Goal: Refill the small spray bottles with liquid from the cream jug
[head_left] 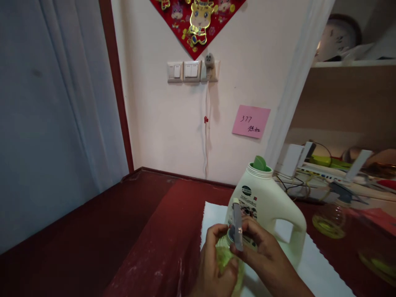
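My left hand (213, 264) is wrapped round a clear spray bottle (223, 253) with yellow-green liquid in it. The fingers of my right hand (261, 251) close on a grey spray head (237, 227), which sits at the bottle's mouth. Whether the head is threaded on cannot be made out. Just behind both hands stands a large pale green detergent jug (284, 206), upright and without a cap, its green spout (260, 163) showing in the neck. White paper (213, 212) lies under the jug.
To the right stands another spray bottle (329, 222) with yellow liquid and a dark sprayer. Behind it are a white router (320, 169) and cables. A plugged-in cord (206, 140) hangs down the wall. A blue curtain (62, 103) borders the red table (148, 239).
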`<state>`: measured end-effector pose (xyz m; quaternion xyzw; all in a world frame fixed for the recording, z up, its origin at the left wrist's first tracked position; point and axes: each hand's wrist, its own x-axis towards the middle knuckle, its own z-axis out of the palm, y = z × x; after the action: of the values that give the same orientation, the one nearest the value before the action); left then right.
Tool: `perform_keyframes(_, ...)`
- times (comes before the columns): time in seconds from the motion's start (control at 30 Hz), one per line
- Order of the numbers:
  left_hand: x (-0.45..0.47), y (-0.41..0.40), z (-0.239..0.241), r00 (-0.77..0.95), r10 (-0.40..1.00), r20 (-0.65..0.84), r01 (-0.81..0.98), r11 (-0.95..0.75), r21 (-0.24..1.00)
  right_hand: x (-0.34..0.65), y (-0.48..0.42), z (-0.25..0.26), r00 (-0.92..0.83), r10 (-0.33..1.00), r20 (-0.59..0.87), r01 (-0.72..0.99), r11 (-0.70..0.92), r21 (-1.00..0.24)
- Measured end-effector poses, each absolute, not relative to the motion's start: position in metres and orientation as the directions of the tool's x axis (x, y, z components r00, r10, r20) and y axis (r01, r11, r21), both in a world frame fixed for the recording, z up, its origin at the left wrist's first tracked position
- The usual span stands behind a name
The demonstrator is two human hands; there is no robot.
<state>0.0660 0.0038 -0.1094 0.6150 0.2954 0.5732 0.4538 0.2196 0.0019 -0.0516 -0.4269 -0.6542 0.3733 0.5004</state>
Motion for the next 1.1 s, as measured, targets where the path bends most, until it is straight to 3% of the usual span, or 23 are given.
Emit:
perform_keyframes(0.13, 0.052, 0.005, -0.097, 0.122, 0.791, 0.6, -0.104, -0.591, 0.8, 0.212, 0.001, -0.046, -0.102, 0.939, 0.328, 0.152, 0.34, -0.928)
perform_keyframes(0.23, 0.041, 0.009, -0.067, 0.328, 0.688, 0.647, 0.092, -0.705, 0.703, 0.208, 0.002, -0.049, -0.079, 0.929, 0.362, 0.121, 0.37, -0.921)
perform_keyframes(0.37, 0.037, 0.018, -0.044, 0.492, 0.591, 0.64, 0.135, -0.778, 0.614, 0.209, 0.002, -0.048, -0.061, 0.927, 0.369, 0.093, 0.374, -0.923)
perform_keyframes(0.53, 0.034, 0.023, -0.053, 0.438, 0.615, 0.655, 0.147, -0.768, 0.623, 0.213, -0.001, -0.037, -0.197, 0.885, 0.422, 0.07, 0.442, -0.894)
perform_keyframes(0.67, 0.035, 0.022, -0.054, 0.396, 0.637, 0.661, 0.166, -0.758, 0.631, 0.204, -0.002, -0.04, 0.004, 0.912, 0.411, 0.033, 0.411, -0.911)
perform_keyframes(0.77, 0.041, 0.018, -0.051, 0.29, 0.693, 0.66, 0.167, -0.716, 0.678, 0.194, -0.004, -0.044, 0.2, 0.919, 0.341, 0.133, 0.319, -0.938)
perform_keyframes(0.9, 0.048, 0.013, -0.047, 0.244, 0.71, 0.661, 0.208, -0.704, 0.679, 0.187, -0.006, -0.045, 0.188, 0.89, 0.415, 0.32, 0.345, -0.883)
perform_keyframes(1.1, 0.048, 0.013, -0.046, 0.25, 0.691, 0.678, 0.198, -0.722, 0.663, 0.185, -0.004, -0.049, 0.304, 0.874, 0.378, 0.34, 0.271, -0.9)
